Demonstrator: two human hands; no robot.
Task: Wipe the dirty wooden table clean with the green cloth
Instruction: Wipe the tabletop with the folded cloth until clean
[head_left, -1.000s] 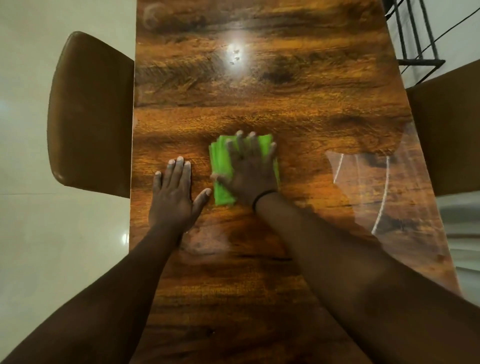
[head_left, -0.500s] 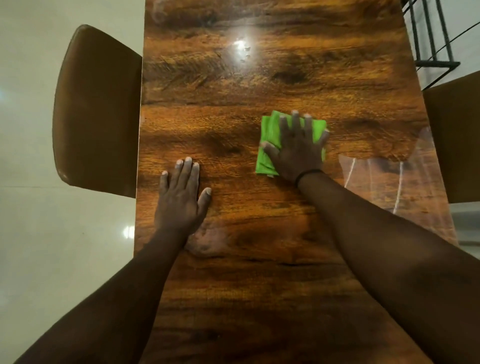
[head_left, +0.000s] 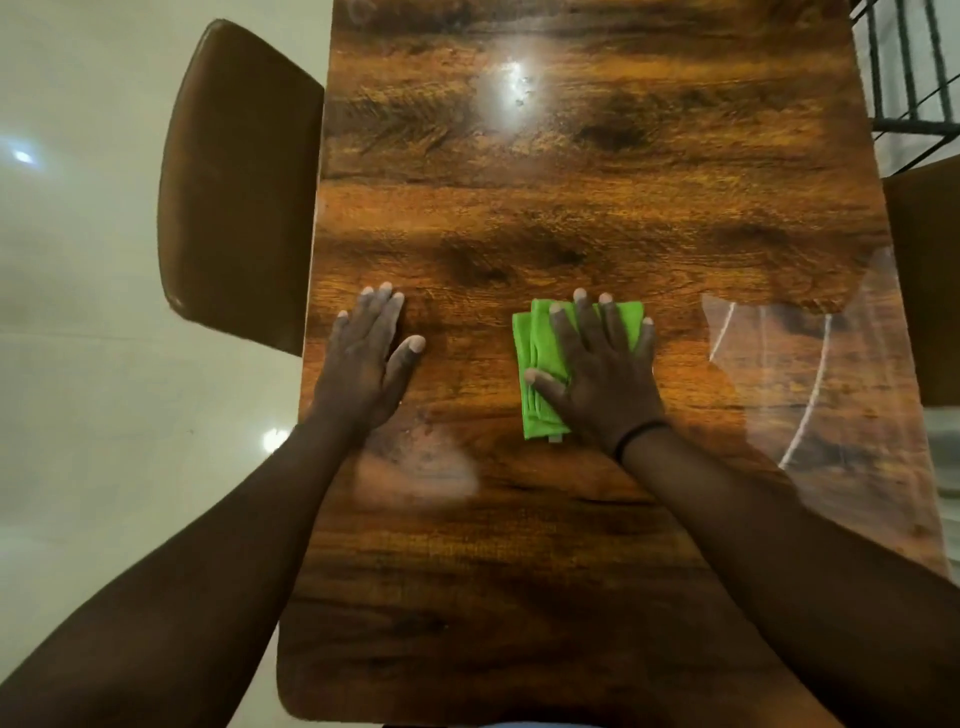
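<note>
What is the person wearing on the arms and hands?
Both forearms are bare, with no sleeves in view. The right hand has a thin dark band around its wrist. The left hand wears nothing. No gloves or rings are visible.

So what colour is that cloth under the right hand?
Bright green cloth, seen in the head view.

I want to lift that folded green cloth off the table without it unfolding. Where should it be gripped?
Probably pinch the folded green cloth at its exposed left edge, coming from the left: the layered folds show there, and the right hand lies flat over the rest. The left hand is nearest.
</note>
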